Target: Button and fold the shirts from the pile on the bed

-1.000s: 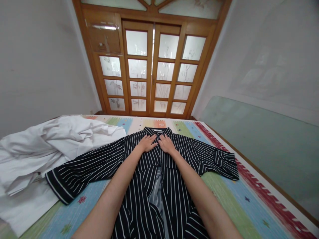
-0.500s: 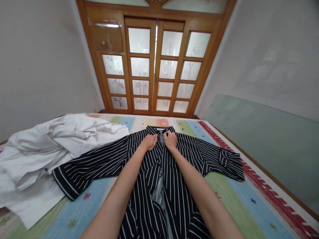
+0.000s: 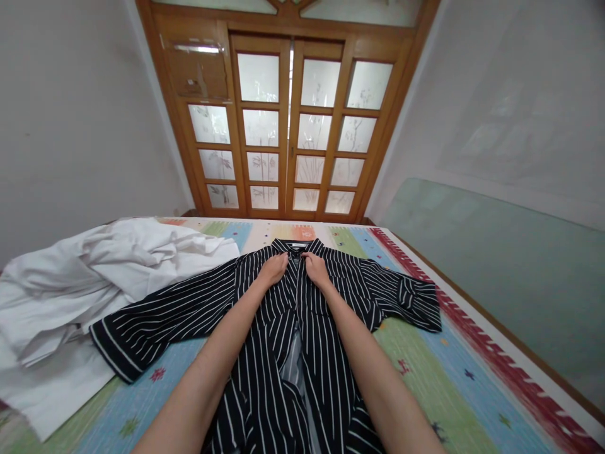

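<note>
A black shirt with white stripes (image 3: pixel 258 299) lies front up, its collar at the far end and its sleeves spread to both sides. Just below the collar, my left hand (image 3: pixel 274 269) has its fingers closed on one front edge. My right hand (image 3: pixel 316 268) pinches the opposite front edge at about the same height. The two front edges run close together at the chest and part lower down, where the grey inside shows. My fingertips are partly hidden by the backs of my hands.
A crumpled white cloth (image 3: pixel 108 265) lies at the left, partly under one sleeve. Beneath everything is a colourful patterned bed cover (image 3: pixel 425 372). A pale green headboard-like panel (image 3: pixel 496 252) borders the right side. Wooden glazed doors (image 3: pixel 288 126) stand beyond the far edge.
The right front panel and right sleeve have shifted left, bringing the front edges closer together at the chest. My right hand has moved slightly lower on its edge. The view has shifted slightly.
</note>
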Motion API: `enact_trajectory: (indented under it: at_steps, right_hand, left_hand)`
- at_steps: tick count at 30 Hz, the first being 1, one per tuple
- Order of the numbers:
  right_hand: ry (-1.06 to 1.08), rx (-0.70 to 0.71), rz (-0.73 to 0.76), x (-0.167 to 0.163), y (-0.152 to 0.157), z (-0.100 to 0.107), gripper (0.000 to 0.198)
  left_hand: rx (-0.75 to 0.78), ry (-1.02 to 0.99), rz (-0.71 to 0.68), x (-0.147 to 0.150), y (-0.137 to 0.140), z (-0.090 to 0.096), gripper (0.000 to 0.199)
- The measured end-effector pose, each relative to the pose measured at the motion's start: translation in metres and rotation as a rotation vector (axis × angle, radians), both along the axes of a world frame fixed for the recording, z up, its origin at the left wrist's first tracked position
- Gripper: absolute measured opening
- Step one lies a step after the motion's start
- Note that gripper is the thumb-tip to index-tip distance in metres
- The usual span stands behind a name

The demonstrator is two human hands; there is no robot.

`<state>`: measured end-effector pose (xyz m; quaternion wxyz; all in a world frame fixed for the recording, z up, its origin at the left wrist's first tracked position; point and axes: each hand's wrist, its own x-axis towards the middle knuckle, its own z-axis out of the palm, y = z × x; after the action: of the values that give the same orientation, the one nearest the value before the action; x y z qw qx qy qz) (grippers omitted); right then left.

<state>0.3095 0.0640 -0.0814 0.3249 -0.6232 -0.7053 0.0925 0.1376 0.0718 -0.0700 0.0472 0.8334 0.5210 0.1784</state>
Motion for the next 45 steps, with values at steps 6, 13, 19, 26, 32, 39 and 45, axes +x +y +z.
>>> enact_trajectory:
  at_steps: [6, 13, 19, 26, 32, 39, 45]
  right_hand:
    - [0.184, 0.015, -0.071, 0.006, 0.007, -0.002, 0.051]
    - [0.160, 0.010, -0.049, 0.007, 0.008, -0.004, 0.054]
    - [-0.113, -0.037, 0.042, -0.003, 0.002, -0.002, 0.052]
    - [-0.251, -0.048, 0.036, -0.011, -0.003, 0.002, 0.049]
    - [-0.061, -0.047, 0.019, -0.009, -0.005, 0.005, 0.052]
    - [0.274, -0.018, 0.158, 0.012, -0.030, 0.019, 0.055]
    - [0.305, 0.018, 0.347, 0.057, -0.100, 0.036, 0.044]
  left_hand:
    - [-0.027, -0.050, -0.061, 0.010, 0.006, 0.002, 0.052]
    - [0.008, 0.179, -0.206, 0.013, 0.015, -0.002, 0.048]
    - [-0.020, 0.197, -0.209, 0.009, 0.014, -0.006, 0.055]
    - [0.044, 0.146, -0.086, 0.006, -0.019, 0.003, 0.045]
    - [0.023, 0.169, -0.115, -0.015, -0.050, -0.005, 0.053]
    - [-0.061, 0.160, -0.133, -0.031, -0.057, -0.004, 0.057]
    - [0.143, 0.204, -0.104, -0.026, -0.082, 0.013, 0.032]
